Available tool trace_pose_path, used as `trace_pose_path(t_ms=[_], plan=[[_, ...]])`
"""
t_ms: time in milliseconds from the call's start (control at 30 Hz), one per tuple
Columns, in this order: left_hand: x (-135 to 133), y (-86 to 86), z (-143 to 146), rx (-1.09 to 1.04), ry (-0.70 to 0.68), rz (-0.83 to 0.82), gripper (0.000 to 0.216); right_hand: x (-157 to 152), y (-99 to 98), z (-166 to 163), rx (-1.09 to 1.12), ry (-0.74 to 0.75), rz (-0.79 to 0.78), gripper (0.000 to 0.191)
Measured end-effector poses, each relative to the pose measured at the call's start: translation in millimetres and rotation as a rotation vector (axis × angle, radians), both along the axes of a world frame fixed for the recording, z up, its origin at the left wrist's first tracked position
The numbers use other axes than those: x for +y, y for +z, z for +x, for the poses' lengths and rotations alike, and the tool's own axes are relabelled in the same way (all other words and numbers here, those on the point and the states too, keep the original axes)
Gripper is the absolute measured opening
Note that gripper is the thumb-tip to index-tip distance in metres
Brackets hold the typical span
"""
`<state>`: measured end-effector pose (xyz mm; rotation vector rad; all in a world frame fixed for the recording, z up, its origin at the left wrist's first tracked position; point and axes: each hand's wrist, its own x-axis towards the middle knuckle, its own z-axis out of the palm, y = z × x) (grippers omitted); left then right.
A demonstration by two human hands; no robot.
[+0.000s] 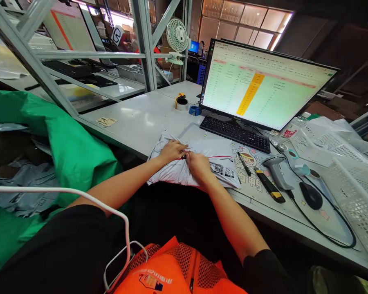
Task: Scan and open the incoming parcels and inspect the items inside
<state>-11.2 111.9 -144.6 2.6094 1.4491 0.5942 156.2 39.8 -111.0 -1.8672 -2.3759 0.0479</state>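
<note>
A white plastic mailing bag (199,175) with a red line and printed square codes lies at the table's front edge, its left part crumpled. On its middle, my left hand (173,150) has its fingers curled into the plastic. Close against it, my right hand (198,165) pinches the bag near the red line. The fingertips of both hands meet there, and a small dark spot shows between them. What is inside the bag is hidden.
Right of the bag lie a pen (244,164), a utility knife (270,185), a barcode scanner (277,173) and a mouse (310,196). Behind stand a keyboard (234,132) and a monitor (263,85). Tape rolls (181,104) sit farther back. A green sack (76,143) holds bags at left.
</note>
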Motion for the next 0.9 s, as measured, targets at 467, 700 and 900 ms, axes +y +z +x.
trace_pose_path(t_ms=[467, 700, 900], plan=[[10.7, 23.3, 14.8, -0.281, 0.195, -0.142, 0.051, -127.8, -15.3, 40.0, 0.199, 0.087, 0.008, 0.028], [-7.0, 49.5, 14.1, -0.136, -0.064, -0.28, 0.051, -65.9, 18.0, 55.9, 0.407, 0.05, 0.295, 0.023], [-18.1, 77.1, 29.4, -0.001, 0.043, -0.166, 0.04, -54.8, 23.3, 47.8, 0.106, -0.142, 0.0, 0.034]])
